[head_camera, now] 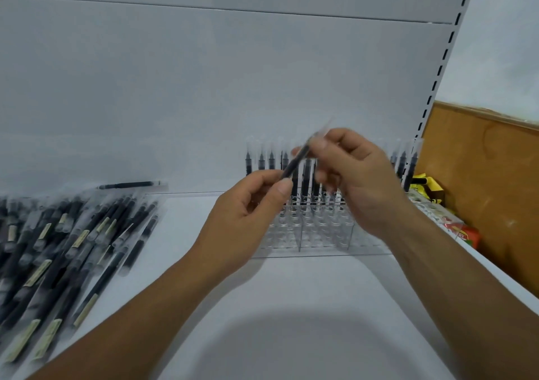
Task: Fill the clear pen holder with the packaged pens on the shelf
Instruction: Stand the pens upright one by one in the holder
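Sprawled at 9 o'clock on the white metal shelf [291,306]: heap of black pens in clear plastic sleeves [58,248]. Dead centre, pinching one black sleeved pen [294,163] low with left hand [245,210], up top with right hand [358,181], tilted toward 1 o'clock. Just behind: clear acrylic pen holder [309,233], partly filled.

Packaged pens [67,239]: black barrels, clear wrap, tan label strips. Held pen [294,162]: black, clear sleeve. Pen holder [309,228]: clear, grid of round holes. Stood pens [261,160]: black with clear caps. Shelf [291,306]: white, pale grey back panel. Upright [446,55]: white, column of black slots. Board [490,181]: orange-brown. Packets at right: one yellow packet [423,185], one red-green packet [463,235].
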